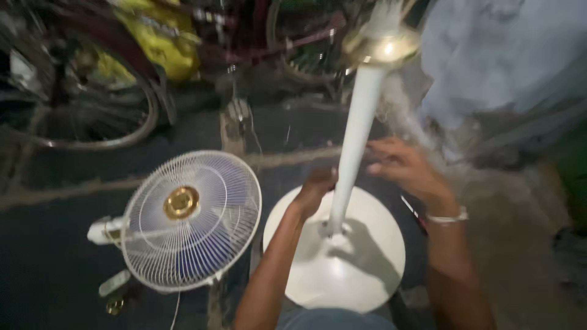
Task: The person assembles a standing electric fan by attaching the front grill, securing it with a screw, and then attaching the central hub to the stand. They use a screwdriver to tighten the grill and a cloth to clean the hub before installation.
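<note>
Centrally in the head view, the left hand [318, 188] grips the white fan pole [358, 134], which stands upright on its round base [367, 269]; the right hand [400, 162] hovers open just beside it. Keep the pole vertical and the grip firm. The fan head [191, 219] lies at lower left.

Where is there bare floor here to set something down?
Bare floor lies left of the fan head, below the bicycle wheel, and right of the round base. It is crowded between fan head and base, where the left hand grips the pole.
</note>
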